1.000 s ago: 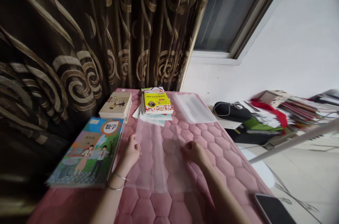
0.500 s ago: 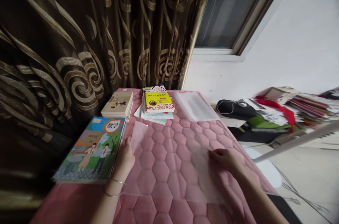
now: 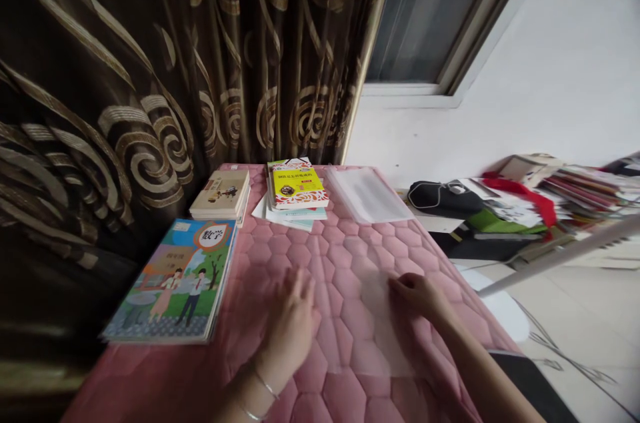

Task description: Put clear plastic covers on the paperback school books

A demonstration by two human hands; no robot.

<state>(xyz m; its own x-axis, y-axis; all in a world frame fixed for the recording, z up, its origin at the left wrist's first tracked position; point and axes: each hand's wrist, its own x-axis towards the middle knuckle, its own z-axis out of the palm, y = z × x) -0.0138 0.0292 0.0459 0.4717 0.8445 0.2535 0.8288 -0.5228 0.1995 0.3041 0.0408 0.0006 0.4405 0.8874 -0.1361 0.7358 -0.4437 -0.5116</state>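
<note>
A clear plastic book cover (image 3: 375, 336) lies spread on the pink quilted tabletop in front of me, its frosted right flap easiest to see. At that flap's right edge, my right hand (image 3: 423, 299) is closed, thumb and forefinger pinching the plastic. My left hand (image 3: 290, 316) is over the left part of the cover, palm down with fingers stretched out and slightly blurred. Whether it presses on the sheet I cannot tell. Left of it lies a stack of books topped by a colourful mathematics textbook (image 3: 173, 283).
Farther back are beige books (image 3: 220, 193), a yellow-and-white book (image 3: 299, 186) on loose papers, and a pile of clear covers (image 3: 367, 193). A patterned curtain (image 3: 280, 63) hangs behind. Beyond the table's right edge are a black pouch (image 3: 443, 199), papers and a slanting white bar (image 3: 560, 256).
My left hand has let go of the cover's left flap and moved right, over the sheet. That flap no longer stands up. My right hand keeps its pinch almost in place.
</note>
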